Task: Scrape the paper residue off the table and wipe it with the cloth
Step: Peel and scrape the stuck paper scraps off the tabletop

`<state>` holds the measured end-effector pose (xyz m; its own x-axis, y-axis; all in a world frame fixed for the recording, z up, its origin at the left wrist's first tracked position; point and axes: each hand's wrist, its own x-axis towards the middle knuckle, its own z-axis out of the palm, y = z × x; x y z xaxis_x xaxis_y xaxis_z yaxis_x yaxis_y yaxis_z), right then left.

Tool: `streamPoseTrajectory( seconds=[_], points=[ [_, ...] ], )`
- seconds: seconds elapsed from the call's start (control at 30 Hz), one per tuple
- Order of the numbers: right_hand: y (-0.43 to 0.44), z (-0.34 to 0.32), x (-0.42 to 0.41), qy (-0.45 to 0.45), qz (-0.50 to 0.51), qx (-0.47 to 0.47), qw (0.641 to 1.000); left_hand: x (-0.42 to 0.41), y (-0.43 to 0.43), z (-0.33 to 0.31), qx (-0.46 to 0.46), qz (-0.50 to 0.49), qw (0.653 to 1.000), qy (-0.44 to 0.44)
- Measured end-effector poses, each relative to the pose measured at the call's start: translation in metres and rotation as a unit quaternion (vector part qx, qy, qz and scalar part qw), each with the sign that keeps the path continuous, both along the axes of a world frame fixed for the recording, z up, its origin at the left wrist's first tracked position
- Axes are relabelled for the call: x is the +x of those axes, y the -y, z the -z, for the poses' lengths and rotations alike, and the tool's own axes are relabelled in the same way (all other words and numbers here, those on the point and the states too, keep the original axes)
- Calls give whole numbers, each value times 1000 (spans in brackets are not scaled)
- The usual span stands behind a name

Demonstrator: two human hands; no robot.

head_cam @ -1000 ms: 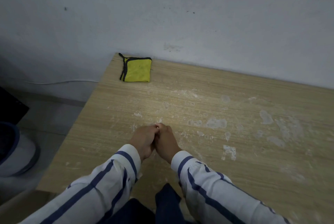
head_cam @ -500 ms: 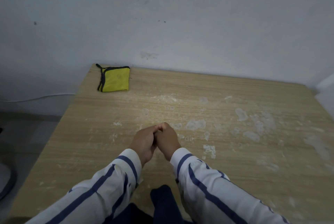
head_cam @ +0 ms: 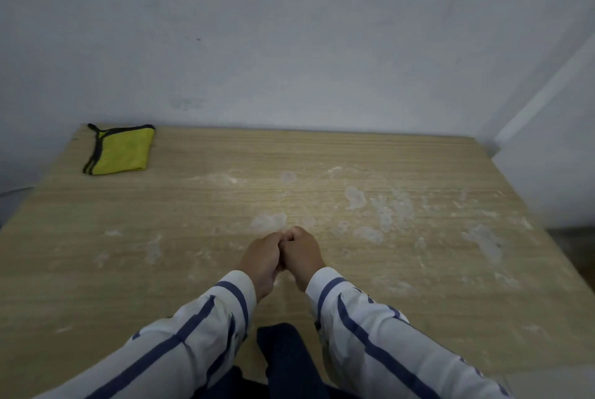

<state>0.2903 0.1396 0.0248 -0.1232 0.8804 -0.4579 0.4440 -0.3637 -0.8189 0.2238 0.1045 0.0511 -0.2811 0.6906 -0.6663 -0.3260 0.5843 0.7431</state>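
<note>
A light wooden table [head_cam: 106, 279] carries whitish paper residue in patches: one [head_cam: 269, 221] just beyond my hands, more [head_cam: 383, 212] to the right and a larger smear [head_cam: 486, 242] near the right edge. A folded yellow cloth [head_cam: 124, 150] with dark trim lies at the far left corner, well away from both hands. My left hand [head_cam: 262, 258] and my right hand [head_cam: 302, 252] rest together on the table's middle, fingers curled shut and knuckles touching. Anything held between them is hidden.
A pale wall [head_cam: 289, 44] runs along the table's far edge. At the right a second wall [head_cam: 547, 157] stands close to the table's side. Dark trousers [head_cam: 286, 363] show at the near edge between my striped sleeves.
My view has swung to the right, so the cloth now sits farther left and the right wall shows. My hands have stayed pressed together in the same spot.
</note>
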Motion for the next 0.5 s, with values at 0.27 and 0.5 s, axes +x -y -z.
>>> streamPoseTrajectory(
  seconds=[0.27,0.5],
  points=[
    [-36,12,129,94,-57,47,993,120,-30,7,46,220,953,-204],
    [-53,20,197,144,-51,68,986,189,-58,22,8,179,979,-97]
  ],
)
